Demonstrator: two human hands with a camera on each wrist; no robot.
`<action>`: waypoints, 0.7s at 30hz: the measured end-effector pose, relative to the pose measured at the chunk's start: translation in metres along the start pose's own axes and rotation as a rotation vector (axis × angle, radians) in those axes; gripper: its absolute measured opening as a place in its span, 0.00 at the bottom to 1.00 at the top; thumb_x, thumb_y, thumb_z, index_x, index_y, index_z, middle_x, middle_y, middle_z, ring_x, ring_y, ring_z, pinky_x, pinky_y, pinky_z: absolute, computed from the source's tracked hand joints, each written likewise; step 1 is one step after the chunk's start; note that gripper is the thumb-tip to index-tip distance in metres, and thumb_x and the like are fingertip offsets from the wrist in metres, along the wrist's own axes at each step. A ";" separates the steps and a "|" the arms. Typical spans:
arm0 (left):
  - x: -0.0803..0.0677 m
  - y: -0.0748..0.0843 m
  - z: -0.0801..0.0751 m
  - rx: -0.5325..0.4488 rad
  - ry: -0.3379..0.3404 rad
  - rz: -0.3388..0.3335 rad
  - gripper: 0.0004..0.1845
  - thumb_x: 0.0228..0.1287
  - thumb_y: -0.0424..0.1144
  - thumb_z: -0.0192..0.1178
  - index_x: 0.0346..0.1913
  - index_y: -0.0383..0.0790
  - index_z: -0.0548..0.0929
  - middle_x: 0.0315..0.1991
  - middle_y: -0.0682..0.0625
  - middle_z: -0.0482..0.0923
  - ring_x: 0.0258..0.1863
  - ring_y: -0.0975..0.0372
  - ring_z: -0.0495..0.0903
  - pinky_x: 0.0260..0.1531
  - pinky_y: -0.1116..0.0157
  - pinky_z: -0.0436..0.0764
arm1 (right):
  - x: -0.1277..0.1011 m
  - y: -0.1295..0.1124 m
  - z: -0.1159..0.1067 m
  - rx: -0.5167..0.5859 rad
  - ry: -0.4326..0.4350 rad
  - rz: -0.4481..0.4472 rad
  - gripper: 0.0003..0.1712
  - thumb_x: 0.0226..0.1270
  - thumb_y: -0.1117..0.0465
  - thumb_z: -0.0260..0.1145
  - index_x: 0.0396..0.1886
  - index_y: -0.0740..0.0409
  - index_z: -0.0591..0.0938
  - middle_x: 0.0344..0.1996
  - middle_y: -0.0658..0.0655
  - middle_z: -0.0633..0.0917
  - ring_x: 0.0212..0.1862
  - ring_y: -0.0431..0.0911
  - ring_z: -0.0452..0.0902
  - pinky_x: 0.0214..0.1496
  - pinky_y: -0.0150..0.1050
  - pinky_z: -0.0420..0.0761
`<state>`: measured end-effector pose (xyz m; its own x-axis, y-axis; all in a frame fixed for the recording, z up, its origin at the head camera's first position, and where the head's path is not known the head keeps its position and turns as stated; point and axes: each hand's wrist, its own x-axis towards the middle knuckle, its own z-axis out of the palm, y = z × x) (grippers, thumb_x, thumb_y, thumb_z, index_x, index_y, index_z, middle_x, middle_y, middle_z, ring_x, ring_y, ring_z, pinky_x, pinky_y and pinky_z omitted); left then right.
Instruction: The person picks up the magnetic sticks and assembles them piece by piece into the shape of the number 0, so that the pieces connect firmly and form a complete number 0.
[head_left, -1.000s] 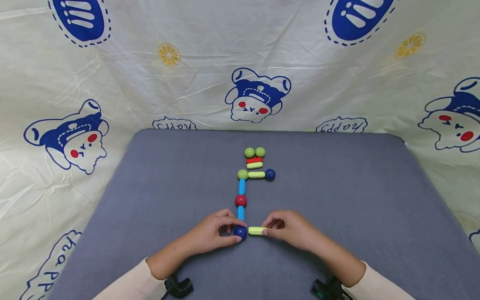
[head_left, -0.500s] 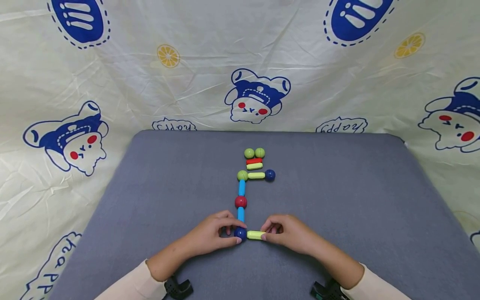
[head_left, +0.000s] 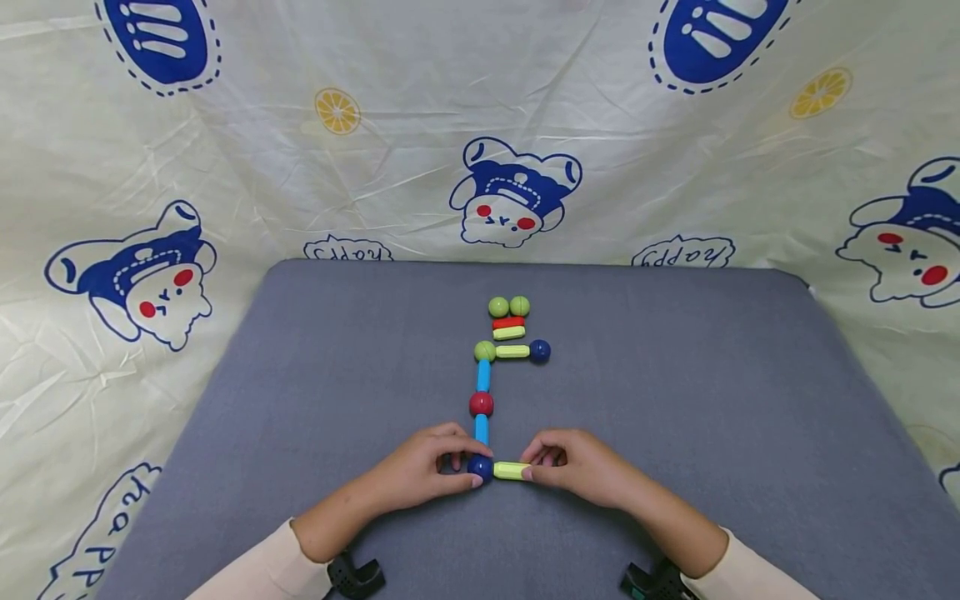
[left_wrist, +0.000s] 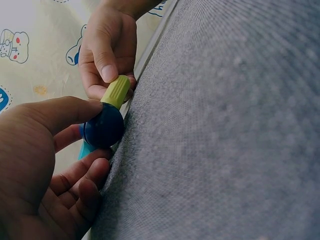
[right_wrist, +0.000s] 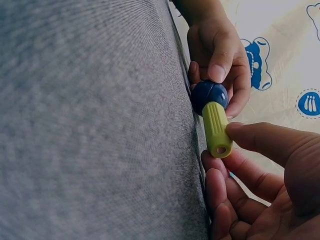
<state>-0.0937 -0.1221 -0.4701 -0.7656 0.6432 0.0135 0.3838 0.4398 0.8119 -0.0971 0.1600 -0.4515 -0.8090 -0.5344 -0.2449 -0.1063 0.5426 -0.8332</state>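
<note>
My left hand (head_left: 442, 465) pinches a dark blue ball (head_left: 480, 468) between thumb and fingers at the near end of a chain of pieces. A yellow-green ribbed stick (head_left: 510, 471) meets the ball's right side, and my right hand (head_left: 573, 465) pinches its outer end. In the right wrist view, the stick (right_wrist: 216, 127) shows a small round metal-like spot on its end face. From the held ball the chain runs away from me: a light blue stick (head_left: 482, 429), a red ball (head_left: 482, 405), another light blue stick (head_left: 483, 376), then a green ball (head_left: 485, 351).
From the green ball a yellow-green stick (head_left: 513, 352) runs right to another dark blue ball (head_left: 540, 352). Beyond lie a red stick (head_left: 508, 322), a yellow-green stick (head_left: 509, 332) and two green balls (head_left: 498, 307). All rest on a grey cloth-covered table (head_left: 675, 375) before a printed curtain (head_left: 405, 183).
My right hand has brought the yellow-green stick slightly left and nearer, closing the small gap to the dark blue ball. My left hand has stayed on the ball.
</note>
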 end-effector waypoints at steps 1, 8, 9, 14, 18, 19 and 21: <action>0.000 0.000 0.000 -0.001 0.001 0.002 0.17 0.66 0.48 0.68 0.56 0.55 0.86 0.39 0.55 0.77 0.35 0.65 0.75 0.33 0.73 0.73 | 0.000 0.000 0.000 0.000 -0.001 0.000 0.08 0.66 0.52 0.72 0.40 0.49 0.88 0.31 0.49 0.84 0.32 0.38 0.76 0.34 0.32 0.76; 0.000 0.000 0.000 -0.009 0.004 0.008 0.17 0.65 0.47 0.69 0.56 0.54 0.86 0.39 0.54 0.77 0.35 0.64 0.75 0.33 0.73 0.73 | 0.001 0.001 0.000 0.002 -0.003 0.001 0.09 0.66 0.52 0.72 0.40 0.50 0.87 0.31 0.49 0.84 0.32 0.38 0.76 0.34 0.31 0.76; 0.000 0.000 0.000 -0.009 0.004 0.009 0.17 0.65 0.47 0.69 0.56 0.54 0.86 0.38 0.54 0.77 0.35 0.64 0.75 0.33 0.73 0.73 | 0.001 0.001 0.000 0.005 -0.004 0.000 0.09 0.66 0.52 0.72 0.40 0.50 0.87 0.31 0.49 0.84 0.32 0.38 0.76 0.35 0.31 0.76; 0.000 0.000 0.000 -0.002 0.008 0.016 0.17 0.65 0.47 0.69 0.56 0.54 0.86 0.38 0.54 0.77 0.34 0.64 0.75 0.33 0.73 0.72 | 0.001 0.000 0.000 0.027 -0.011 -0.001 0.10 0.66 0.52 0.72 0.42 0.51 0.87 0.33 0.50 0.84 0.34 0.39 0.77 0.37 0.32 0.77; 0.000 0.000 0.000 0.007 0.005 0.008 0.17 0.65 0.48 0.69 0.56 0.54 0.86 0.38 0.54 0.76 0.34 0.64 0.74 0.33 0.73 0.72 | 0.002 0.000 -0.001 0.060 -0.010 0.005 0.11 0.67 0.52 0.72 0.44 0.52 0.87 0.34 0.51 0.85 0.36 0.41 0.78 0.38 0.32 0.77; 0.000 0.000 0.000 0.007 0.004 0.004 0.17 0.65 0.48 0.69 0.56 0.55 0.86 0.38 0.54 0.76 0.34 0.64 0.74 0.33 0.73 0.72 | 0.002 0.000 -0.002 0.068 -0.007 0.006 0.11 0.67 0.53 0.71 0.44 0.53 0.87 0.35 0.51 0.85 0.36 0.41 0.78 0.38 0.32 0.78; 0.000 0.000 0.000 0.008 0.003 0.001 0.17 0.66 0.48 0.69 0.56 0.55 0.86 0.38 0.55 0.76 0.34 0.64 0.74 0.33 0.73 0.72 | 0.002 0.000 -0.003 0.085 0.001 0.006 0.12 0.67 0.54 0.71 0.45 0.54 0.87 0.36 0.52 0.85 0.37 0.42 0.78 0.39 0.32 0.78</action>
<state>-0.0937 -0.1219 -0.4705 -0.7668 0.6416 0.0166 0.3890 0.4440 0.8072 -0.1002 0.1611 -0.4508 -0.8098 -0.5308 -0.2500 -0.0518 0.4891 -0.8707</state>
